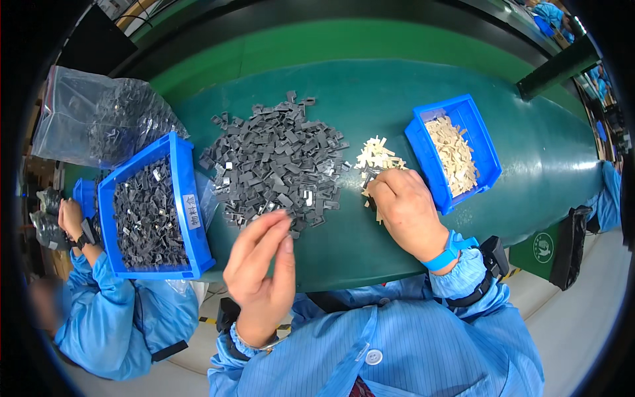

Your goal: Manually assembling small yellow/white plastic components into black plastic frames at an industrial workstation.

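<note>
A wide heap of small dark grey plastic pieces lies on the green table. At its near edge is my left hand, thumb and fingertips drawn close in a pinch; whatever they hold, if anything, is too small to make out. My right hand reaches down to a small pile of cream-coloured flat pieces, its fingers bent together at the pile's near side. A dark bit shows beside those fingertips, which are mostly hidden behind the hand. Right of the pile, a blue bin holds more cream pieces.
At the left stands a blue bin full of dark grey pieces, with a clear plastic bag of dark parts behind it. A co-worker in a blue smock sits at far left. A dark post rises at the back right of the green table.
</note>
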`<state>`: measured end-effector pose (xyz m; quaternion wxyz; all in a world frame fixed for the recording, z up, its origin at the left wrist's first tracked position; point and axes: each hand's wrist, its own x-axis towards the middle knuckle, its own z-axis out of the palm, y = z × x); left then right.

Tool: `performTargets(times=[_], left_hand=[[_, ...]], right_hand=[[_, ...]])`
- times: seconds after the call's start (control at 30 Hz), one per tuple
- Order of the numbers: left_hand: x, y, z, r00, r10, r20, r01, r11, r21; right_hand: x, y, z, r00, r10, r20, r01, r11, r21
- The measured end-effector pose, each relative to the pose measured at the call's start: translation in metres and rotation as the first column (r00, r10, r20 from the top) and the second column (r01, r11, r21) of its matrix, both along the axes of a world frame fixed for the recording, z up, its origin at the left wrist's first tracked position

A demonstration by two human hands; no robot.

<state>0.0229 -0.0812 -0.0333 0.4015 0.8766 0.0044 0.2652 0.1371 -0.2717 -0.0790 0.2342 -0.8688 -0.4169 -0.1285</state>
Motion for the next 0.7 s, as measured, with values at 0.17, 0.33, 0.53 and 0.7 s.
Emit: performTargets(times=[0.17, 0.33, 0.53, 0.7], left_hand=[[0.007, -0.022, -0.018, 0.967, -0.193, -0.167, 0.058, 0.802, -0.595], [0.018, -0.044, -0.019, 0.871, -0.464, -0.163, 0.126, 0.530, -0.838], [0.023, -0.049, -0.014, 0.843, -0.520, -0.139, 0.138, 0.459, -0.878], [0.020, -0.051, -0.012, 0.864, -0.477, -0.163, 0.050, 0.403, -0.914]], right_hand=[[-0.001, 0.000, 0.010, 0.998, -0.031, -0.060, 0.048, 0.953, 0.300], [-0.010, 0.003, 0.019, 0.892, 0.060, -0.448, 0.255, 0.751, 0.609], [-0.019, 0.000, 0.019, 0.951, 0.126, -0.284, 0.102, 0.736, 0.669], [-0.031, 0.004, 0.024, 0.743, 0.276, -0.609, 0.408, 0.534, 0.740]])
